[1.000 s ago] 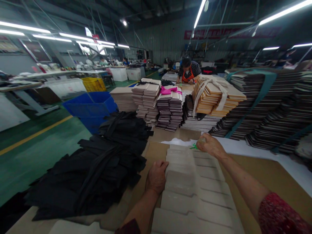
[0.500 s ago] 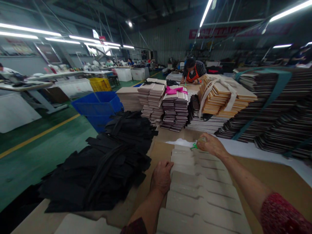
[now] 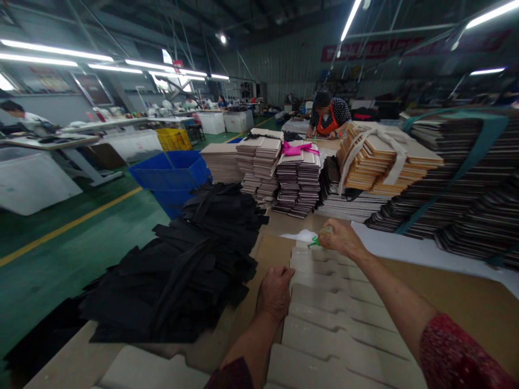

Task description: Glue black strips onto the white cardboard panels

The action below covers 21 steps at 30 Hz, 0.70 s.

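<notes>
In my right hand [image 3: 344, 237] is a squeeze bottle [image 3: 325, 235] with a green nozzle [image 3: 313, 241], held tilted over the far end of overlapping beige cardboard panels [image 3: 324, 319]. The panels lie in a stepped row, each with a notched edge, and wet-looking shiny marks show along their left parts. My left hand [image 3: 274, 292] is closed at the row's left edge, its fingertips on the panel edge; some of its fingers are hidden beneath it. To the left of that hand lies a large heap of black strips [image 3: 174, 270].
Tied stacks of panels [image 3: 298, 181] stand behind the row, with strapped dark-edged stacks [image 3: 458, 167] at right. Blue bins [image 3: 170, 178] sit beyond the black heap. Another panel [image 3: 150, 370] lies at the near left. A person in an orange apron [image 3: 327, 123] works farther back.
My right hand has moved the bottle leftward across the far panels, bringing the nozzle nearer their left corner. My left hand stays at the panel edge. The whole view has shifted slightly.
</notes>
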Tool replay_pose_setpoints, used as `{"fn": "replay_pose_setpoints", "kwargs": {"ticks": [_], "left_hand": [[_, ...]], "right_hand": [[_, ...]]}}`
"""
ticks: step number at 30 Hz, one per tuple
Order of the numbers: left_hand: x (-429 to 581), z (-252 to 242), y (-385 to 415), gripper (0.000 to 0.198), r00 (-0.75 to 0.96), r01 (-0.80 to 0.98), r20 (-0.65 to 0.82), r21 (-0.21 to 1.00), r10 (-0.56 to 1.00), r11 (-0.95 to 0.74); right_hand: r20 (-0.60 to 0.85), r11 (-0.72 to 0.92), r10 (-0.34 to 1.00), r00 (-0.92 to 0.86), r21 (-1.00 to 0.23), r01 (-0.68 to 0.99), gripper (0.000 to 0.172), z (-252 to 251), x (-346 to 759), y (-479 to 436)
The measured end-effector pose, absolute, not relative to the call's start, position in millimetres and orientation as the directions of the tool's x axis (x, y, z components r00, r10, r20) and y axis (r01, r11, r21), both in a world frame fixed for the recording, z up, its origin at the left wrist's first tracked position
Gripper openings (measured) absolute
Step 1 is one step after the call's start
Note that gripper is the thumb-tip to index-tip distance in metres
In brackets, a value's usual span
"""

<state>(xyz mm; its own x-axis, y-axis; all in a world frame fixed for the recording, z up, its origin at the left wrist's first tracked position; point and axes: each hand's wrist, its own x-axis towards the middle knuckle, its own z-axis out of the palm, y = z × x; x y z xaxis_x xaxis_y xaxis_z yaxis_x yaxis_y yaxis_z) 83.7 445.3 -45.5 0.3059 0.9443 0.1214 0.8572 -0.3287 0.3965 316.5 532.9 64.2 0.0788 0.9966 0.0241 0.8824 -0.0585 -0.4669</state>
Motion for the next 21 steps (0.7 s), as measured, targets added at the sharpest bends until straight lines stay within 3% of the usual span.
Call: {"fn": "replay_pose_setpoints", "kwargs": {"ticks": [14, 21], "left_hand": [[83, -45, 446, 0.042, 0.297, 0.87, 0.095, 0.383, 0.95, -0.31], [84, -45, 446, 0.04, 0.3, 0.867, 0.104, 0.384, 0.948, -0.317]], "right_hand": [[0.069, 0.023, 0.998, 0.012, -0.476, 0.879, 0.029, 59, 290, 540], [0.023, -0.053, 0.997, 0.072, -0.465, 0.884, 0.025, 65, 327, 534]]}}
